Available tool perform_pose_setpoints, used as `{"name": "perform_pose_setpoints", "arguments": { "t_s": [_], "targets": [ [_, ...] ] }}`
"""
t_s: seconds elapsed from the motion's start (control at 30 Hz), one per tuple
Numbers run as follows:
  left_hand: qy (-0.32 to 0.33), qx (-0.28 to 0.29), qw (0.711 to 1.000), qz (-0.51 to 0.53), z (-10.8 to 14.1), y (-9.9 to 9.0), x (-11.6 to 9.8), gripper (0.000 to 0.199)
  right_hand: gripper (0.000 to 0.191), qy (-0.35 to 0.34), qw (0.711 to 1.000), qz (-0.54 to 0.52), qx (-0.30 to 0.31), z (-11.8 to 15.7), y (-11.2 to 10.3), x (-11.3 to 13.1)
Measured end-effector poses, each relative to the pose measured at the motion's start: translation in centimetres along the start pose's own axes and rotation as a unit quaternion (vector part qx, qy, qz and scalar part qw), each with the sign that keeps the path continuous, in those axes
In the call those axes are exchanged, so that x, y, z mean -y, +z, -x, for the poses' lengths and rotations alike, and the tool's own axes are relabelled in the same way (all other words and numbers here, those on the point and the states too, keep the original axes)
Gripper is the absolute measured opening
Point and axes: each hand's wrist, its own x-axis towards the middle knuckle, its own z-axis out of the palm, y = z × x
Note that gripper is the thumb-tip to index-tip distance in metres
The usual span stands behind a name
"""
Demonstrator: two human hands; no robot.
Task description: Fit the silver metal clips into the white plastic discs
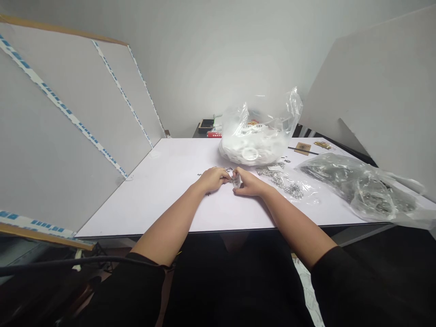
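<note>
My right hand (248, 182) grips a small clear round piece (236, 181) between thumb and fingers, over the middle of the white table (163, 195). Close beside it on the left, my left hand (214, 179) has its fingertips pinched at the edge of that piece; whatever they hold is too small to make out. Tiny dark metal bits (200, 174) lie around my left hand. To the right of my right hand lies a flat clear bag of small silvery parts (293, 190).
A large clear bag of white rings (252, 145) stands behind my hands. Another plastic bag with dark contents (368, 190) lies at the right. A brown square card (302, 148) and a gold packet (322, 145) are at the back right. Tall grey panels (85, 100) flank the table.
</note>
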Motion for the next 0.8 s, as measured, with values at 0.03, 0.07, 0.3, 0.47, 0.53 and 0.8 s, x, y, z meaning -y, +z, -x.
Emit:
{"name": "perform_pose_setpoints", "arguments": {
  "t_s": [0.03, 0.07, 0.3, 0.47, 0.53, 0.8],
  "targets": [
    [-0.001, 0.000, 1.000, 0.001, -0.02, 0.04, 0.00, 0.026, 0.046, 0.002, 1.000, 0.000, 0.001, 0.00, 0.01, -0.01],
    [-0.001, -0.001, 1.000, 0.003, -0.04, 0.09, 0.02, 0.026, 0.046, 0.003, 1.000, -0.001, 0.001, 0.00, 0.02, -0.02],
    [-0.002, -0.001, 1.000, 0.022, -0.09, 0.11, 0.15, 0.026, 0.047, 0.002, 1.000, -0.011, -0.004, 0.02, 0.13, -0.16],
    [-0.006, -0.001, 1.000, 0.020, -0.14, 0.18, 0.22, 0.026, 0.047, 0.002, 1.000, -0.011, -0.002, -0.01, 0.17, -0.11],
    [-0.002, -0.004, 1.000, 0.013, -0.20, 0.28, 0.30, 0.025, 0.045, 0.001, 1.000, -0.014, 0.000, -0.07, 0.20, -0.02],
    [0.009, -0.008, 1.000, -0.012, -0.28, 0.41, 0.35, 0.025, 0.045, 0.002, 1.000, -0.027, 0.000, -0.24, 0.22, 0.15]
  ]
}}
